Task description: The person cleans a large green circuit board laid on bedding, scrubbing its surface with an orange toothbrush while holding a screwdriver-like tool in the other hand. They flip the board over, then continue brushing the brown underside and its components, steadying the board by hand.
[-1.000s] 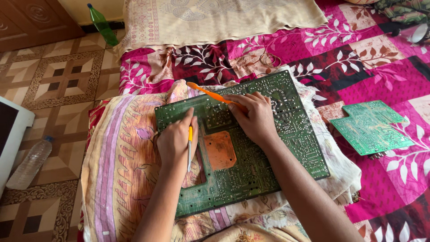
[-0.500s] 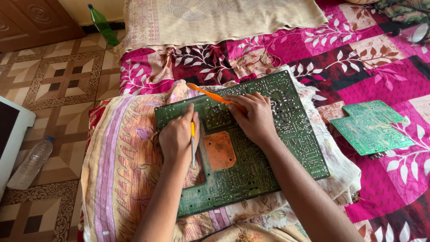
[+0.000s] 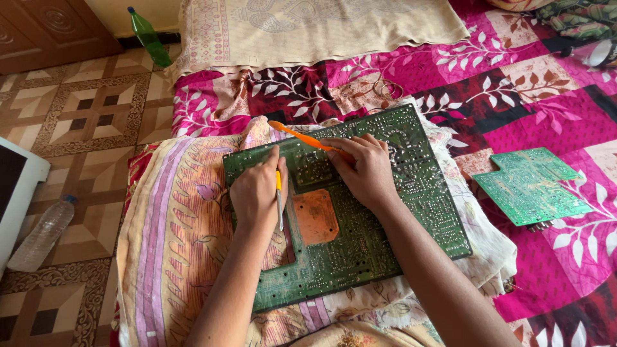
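A large green circuit board [image 3: 392,212] with an orange patch lies solder side up on a striped cloth over my lap. My left hand [image 3: 257,191] rests on the board's left part and grips a thin tool with a yellow handle and a metal tip [image 3: 280,202] that points down at the board. My right hand [image 3: 365,168] presses on the board's upper middle and holds an orange-handled tool [image 3: 302,137] whose handle sticks out to the upper left.
A smaller green circuit board [image 3: 530,186] lies on the pink floral bedspread [image 3: 565,96] to the right. A beige cloth [image 3: 321,29] covers the far bed. On the tiled floor at left are a clear plastic bottle [image 3: 42,234], a green bottle [image 3: 148,35] and a white device [image 3: 16,193].
None of note: both hands stay on the board with only slight shifts of the left hand's tool.
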